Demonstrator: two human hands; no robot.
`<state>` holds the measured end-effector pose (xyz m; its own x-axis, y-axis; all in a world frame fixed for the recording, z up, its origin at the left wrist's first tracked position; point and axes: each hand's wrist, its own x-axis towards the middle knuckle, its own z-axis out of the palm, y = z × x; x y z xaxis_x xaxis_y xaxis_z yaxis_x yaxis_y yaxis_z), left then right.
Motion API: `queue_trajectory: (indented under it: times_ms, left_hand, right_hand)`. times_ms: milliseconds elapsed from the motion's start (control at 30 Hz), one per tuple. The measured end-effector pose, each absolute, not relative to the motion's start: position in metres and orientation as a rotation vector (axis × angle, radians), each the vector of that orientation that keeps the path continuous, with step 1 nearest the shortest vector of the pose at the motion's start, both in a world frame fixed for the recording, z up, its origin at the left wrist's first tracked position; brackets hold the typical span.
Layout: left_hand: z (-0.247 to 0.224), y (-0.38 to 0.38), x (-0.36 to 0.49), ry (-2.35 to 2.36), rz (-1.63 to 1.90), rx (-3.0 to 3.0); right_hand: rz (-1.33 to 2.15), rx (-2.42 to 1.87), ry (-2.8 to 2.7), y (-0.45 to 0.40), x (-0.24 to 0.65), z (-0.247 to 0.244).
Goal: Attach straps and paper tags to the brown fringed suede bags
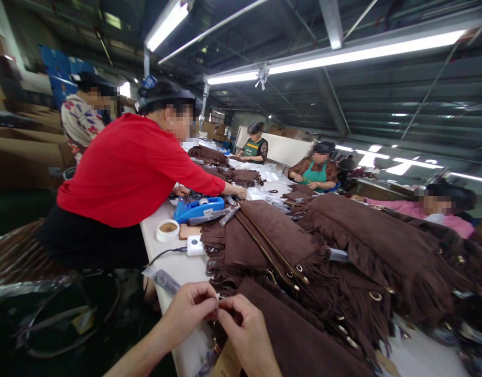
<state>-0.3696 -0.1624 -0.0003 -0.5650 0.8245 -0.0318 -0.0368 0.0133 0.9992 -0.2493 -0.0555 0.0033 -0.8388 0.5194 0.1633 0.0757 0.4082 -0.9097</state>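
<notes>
My left hand and my right hand meet at the fingertips over the near edge of the white table. Both are pinched closed around something small that I cannot make out. Below my right hand is a tan cardboard-like piece, partly hidden. Dark brown suede-like fringed pieces with gold zippers and rings lie right beside my right hand. A clear plastic-wrapped item rests at the table edge beyond my left hand.
A person in red leans across the table from the left. Near them are a blue tape dispenser, a tape roll and a white power adapter with a cable. Several other people sit or stand around. Cardboard boxes stand left.
</notes>
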Motion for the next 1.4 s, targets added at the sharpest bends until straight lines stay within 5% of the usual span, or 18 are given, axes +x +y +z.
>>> queue_trajectory:
  times_ms: [567,767,1133,1400]
  left_hand:
    - [-0.002,-0.169,-0.370,1.799,1.477,0.904]
    - [0.007,-0.177,-0.374,1.531,1.530,1.009]
    - [0.004,-0.171,-0.372,0.838,1.802,0.320]
    - [-0.005,-0.169,-0.372,0.981,1.946,0.295]
  right_hand:
    - [1.365,-0.555,-2.220,-0.057,-0.251,-0.001]
    - [1.435,-0.601,-2.181,-0.053,-0.254,-0.005]
    - [2.299,-0.082,-2.066,-0.035,-0.216,0.027]
    - [1.567,-0.117,-2.327,-0.032,-0.226,0.007]
